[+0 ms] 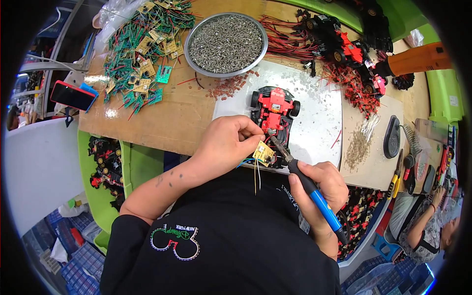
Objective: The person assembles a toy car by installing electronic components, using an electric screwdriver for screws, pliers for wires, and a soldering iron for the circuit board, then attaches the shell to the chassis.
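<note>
My left hand (227, 142) hides the near-left corner of the toy car chassis (273, 113). I cannot resolve the soldering iron (305, 182) tip contact on the small circuit board (264, 153). The iron's cord end vanishes behind my right hand (322, 189). The picture's rim cuts off the orange tool (418, 59).

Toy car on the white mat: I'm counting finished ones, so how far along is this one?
Done: the toy car lies opened on the mat. In hand: the left hand holds a small yellow circuit board at it while the right hand brings the soldering iron tip to the joint. Left: loose wires hang free.
</note>
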